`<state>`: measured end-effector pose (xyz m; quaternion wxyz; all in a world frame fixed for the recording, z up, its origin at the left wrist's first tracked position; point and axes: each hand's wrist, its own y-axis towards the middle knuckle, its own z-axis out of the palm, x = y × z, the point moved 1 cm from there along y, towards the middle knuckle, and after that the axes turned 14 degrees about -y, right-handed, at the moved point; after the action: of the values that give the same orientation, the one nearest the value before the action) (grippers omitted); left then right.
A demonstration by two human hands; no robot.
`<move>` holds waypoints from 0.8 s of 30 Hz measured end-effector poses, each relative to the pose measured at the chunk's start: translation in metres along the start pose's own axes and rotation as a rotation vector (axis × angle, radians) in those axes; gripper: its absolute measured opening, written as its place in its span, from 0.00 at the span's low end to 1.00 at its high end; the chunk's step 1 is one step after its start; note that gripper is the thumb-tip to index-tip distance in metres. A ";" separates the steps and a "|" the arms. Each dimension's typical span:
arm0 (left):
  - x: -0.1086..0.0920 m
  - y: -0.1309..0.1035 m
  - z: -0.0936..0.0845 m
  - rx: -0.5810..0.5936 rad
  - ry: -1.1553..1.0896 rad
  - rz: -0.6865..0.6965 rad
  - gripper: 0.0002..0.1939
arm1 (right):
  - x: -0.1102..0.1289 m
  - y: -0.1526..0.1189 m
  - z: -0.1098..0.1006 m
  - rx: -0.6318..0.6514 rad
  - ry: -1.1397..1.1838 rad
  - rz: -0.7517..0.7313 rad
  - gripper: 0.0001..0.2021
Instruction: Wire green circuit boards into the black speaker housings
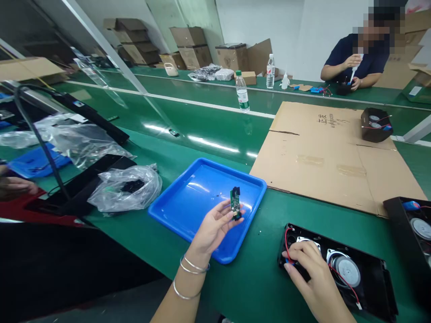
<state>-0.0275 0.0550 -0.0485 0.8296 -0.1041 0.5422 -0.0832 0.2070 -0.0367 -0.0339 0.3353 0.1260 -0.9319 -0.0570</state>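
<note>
My left hand holds a small green circuit board with black parts, upright between thumb and fingers, above the right side of a blue tray. My right hand reaches over the left end of a black speaker housing, its fingers closed around a small blue part with red wires. Inside the housing sit two round speakers; the right one shows fully, the left one is partly hidden by my fingers. A red wire with a white plug lies across the housing's right part.
A flat cardboard sheet lies beyond the housing, bearing another black housing. One more housing stands at the right edge. Left of the tray is a clear plastic bag. Bottles stand farther back; a person sits across at the right.
</note>
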 end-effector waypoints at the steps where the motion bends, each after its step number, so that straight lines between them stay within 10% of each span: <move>1: 0.003 -0.007 0.006 0.052 -0.135 -0.077 0.21 | 0.002 0.001 -0.001 0.001 0.072 0.042 0.07; 11: 0.021 -0.030 0.042 0.308 -0.419 -0.345 0.24 | 0.007 0.021 -0.016 -0.324 0.987 0.446 0.14; 24: 0.024 -0.038 0.046 0.207 -0.133 -0.027 0.17 | -0.006 0.017 -0.008 -0.275 0.898 0.584 0.13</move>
<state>0.0233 0.0156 -0.0420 0.8688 -0.0307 0.4732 -0.1429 0.2130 -0.0186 -0.0277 0.7149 -0.1708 -0.6776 -0.0236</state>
